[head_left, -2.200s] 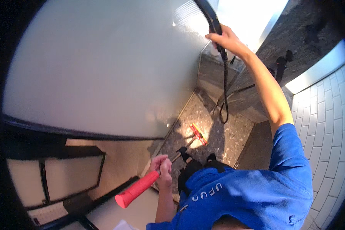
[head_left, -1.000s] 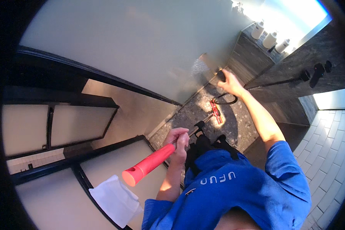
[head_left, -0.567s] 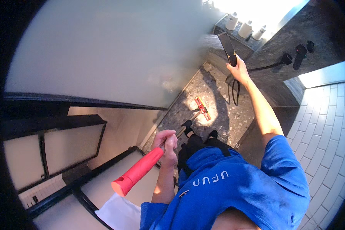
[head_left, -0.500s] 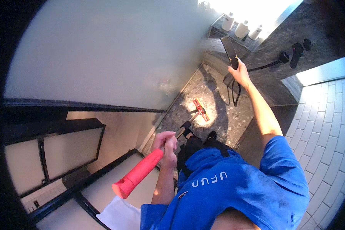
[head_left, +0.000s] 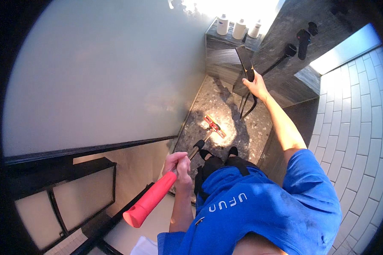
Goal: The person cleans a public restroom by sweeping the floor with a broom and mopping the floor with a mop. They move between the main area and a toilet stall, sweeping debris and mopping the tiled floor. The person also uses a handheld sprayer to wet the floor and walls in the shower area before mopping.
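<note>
My left hand [head_left: 177, 168] is wrapped around a long pole just beyond its thick red handle [head_left: 149, 199]. The pole slants down to a narrow red head [head_left: 215, 126] on the sunlit floor in front of my feet; whether it is a brush or a squeegee I cannot tell. With my arm stretched forward and right, my right hand [head_left: 256, 86] grips a flat black hand shower [head_left: 245, 61] by its lower end. A black hose [head_left: 250, 108] hangs in a loop below that hand. No water is visible.
Three white bottles [head_left: 239, 30] stand on a stone ledge at the far end. Frosted glass [head_left: 106, 76] fills the left. Black fixtures [head_left: 303, 43] stick out from the grey wall, and white tiles [head_left: 353, 161] cover the right. A white cloth [head_left: 144, 246] shows at the bottom edge.
The view has turned, so the bottles and wall fixtures sit farther left. The hand shower is slightly lower in the picture. Both hands keep their holds.
</note>
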Demonstrator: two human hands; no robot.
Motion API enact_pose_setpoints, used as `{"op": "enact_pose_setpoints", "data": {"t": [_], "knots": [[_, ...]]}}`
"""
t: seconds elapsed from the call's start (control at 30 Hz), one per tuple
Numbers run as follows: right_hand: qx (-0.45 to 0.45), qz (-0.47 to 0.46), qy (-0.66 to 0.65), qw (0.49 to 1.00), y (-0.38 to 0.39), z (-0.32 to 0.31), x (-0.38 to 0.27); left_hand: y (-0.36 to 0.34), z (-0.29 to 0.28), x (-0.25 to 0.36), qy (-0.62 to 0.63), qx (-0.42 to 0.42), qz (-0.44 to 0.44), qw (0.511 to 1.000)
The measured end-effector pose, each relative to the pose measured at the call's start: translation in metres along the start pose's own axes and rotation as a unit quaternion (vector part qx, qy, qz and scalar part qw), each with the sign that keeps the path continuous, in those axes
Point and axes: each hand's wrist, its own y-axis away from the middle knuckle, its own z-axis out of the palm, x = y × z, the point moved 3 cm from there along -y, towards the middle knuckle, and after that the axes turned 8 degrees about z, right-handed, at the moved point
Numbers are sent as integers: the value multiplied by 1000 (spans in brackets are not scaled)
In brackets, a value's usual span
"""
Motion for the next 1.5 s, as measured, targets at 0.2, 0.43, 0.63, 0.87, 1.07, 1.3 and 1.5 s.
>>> {"op": "enact_pose_setpoints", "data": {"t": [0.2,0.43,0.63,0.87,1.07,1.3,1.5], "knots": [[38,91,57,994,32,-21,57,5,-2,-2,5,9,9,1000],[68,160,105,979,81,-50,84,7,1,1,3,-6,18,1000],[114,186,140,966,120,-103,126,10,9,0,18,-10,34,999],[213,223,150,939,183,-178,172,8,18,0,29,2,35,999],[252,257,157,920,212,-216,177,2,34,-3,13,-23,50,998],[292,288,190,892,237,-238,200,-14,93,-6,-38,-85,-5,996],[309,253,126,908,235,-249,201,-37,193,-13,-71,-230,39,970]]}}
